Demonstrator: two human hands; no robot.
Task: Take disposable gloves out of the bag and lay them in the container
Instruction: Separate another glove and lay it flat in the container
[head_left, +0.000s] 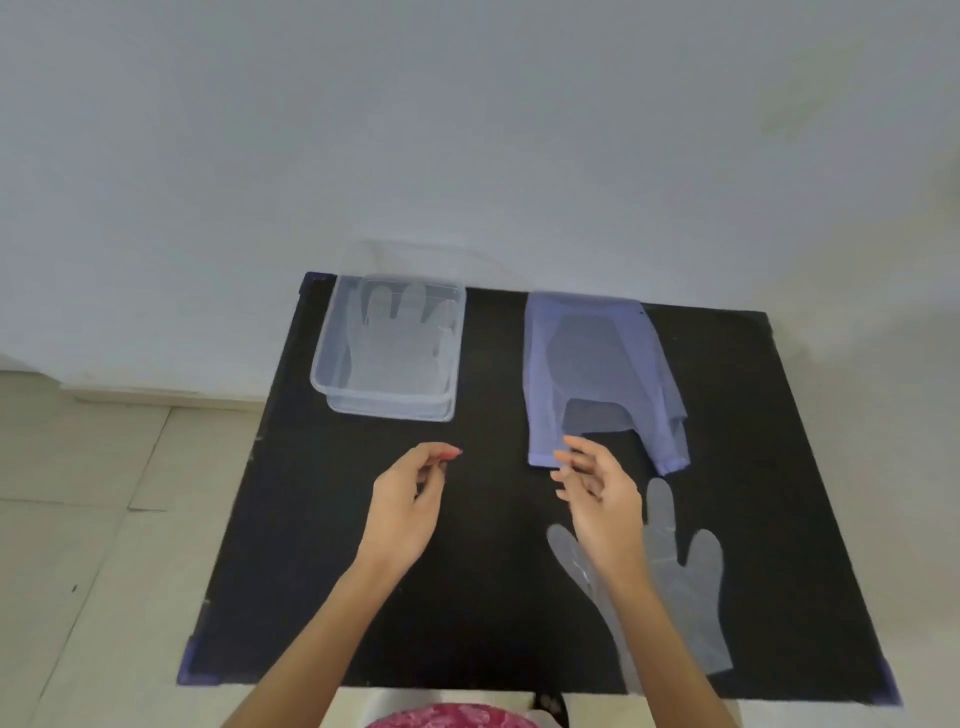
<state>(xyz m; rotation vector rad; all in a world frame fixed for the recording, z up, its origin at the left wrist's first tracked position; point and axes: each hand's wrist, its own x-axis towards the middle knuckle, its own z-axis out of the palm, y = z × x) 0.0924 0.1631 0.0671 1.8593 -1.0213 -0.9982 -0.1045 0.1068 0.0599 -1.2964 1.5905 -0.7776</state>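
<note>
1. Black surface (493, 597) set against a pale wall; clear container (332, 364) at the far left, blue mesh bag (597, 338) at the far right, lying flat with its opening toward the person
2. One clear glove (400, 353) already lies spread inside the container, fingers pointing away; likely laid flat so the next can stack on it
3. Another glove (685, 587) lies on the near right of the surface, partly under the right forearm; apparently out of the bag but not yet moved across
4. Paler shapes show through the bag's mesh; probably more gloves, cannot confirm
5. Left hand (410, 499) hovers between container and bag, thumb and forefinger nearly pinched; grip holds nothing that can be seen, though a thin clear film would be hard to make out
6. Right hand (597, 493) at the bag's near edge, fingers loosely spread and curled, grip empty; whether the fingertips touch the mesh is unclear
7. Judgement: the right hand looks placed to open or steady the bag mouth, the left ready to draw a glove out
</note>
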